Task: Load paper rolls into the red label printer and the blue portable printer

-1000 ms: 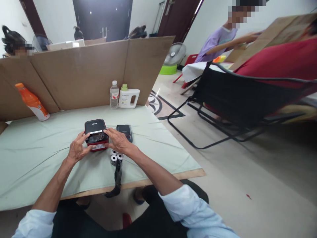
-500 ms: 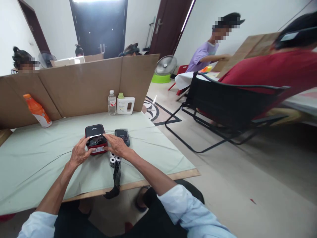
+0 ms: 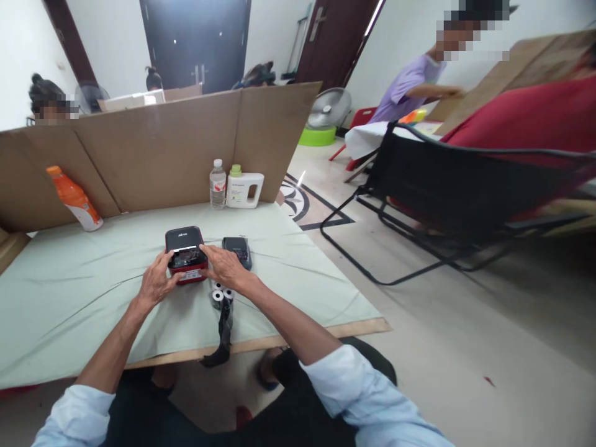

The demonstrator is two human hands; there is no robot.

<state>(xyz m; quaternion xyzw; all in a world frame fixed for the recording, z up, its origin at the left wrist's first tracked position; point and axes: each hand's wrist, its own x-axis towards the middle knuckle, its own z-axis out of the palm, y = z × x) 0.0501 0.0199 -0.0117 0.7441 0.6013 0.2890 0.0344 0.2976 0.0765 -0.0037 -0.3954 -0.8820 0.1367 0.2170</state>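
Note:
A small black-and-red printer (image 3: 185, 256) sits on the cloth-covered table, its dark window facing up and a pale label on its red front. My left hand (image 3: 157, 278) grips its left side, thumb at the front and fingers along the top edge. From the right, my right hand (image 3: 226, 268) holds the opposite side the same way. Just beyond that hand lies a dark handheld device (image 3: 236, 249), partly covered by it. Several white paper rolls (image 3: 218, 296) stand close to my right wrist. A crumpled black strip (image 3: 224, 335) trails from them over the table's front edge.
A cardboard screen (image 3: 162, 149) closes off the table's back. Before it stand an orange bottle (image 3: 77, 198), a clear water bottle (image 3: 217, 186) and a white jug (image 3: 243, 190). To the right are a black folding chair (image 3: 442, 192), a fan (image 3: 329, 108) and other people.
The view has shifted a little, so the table's contents appear slightly farther right and higher. Both hands keep their hold on the printer, which looks unchanged.

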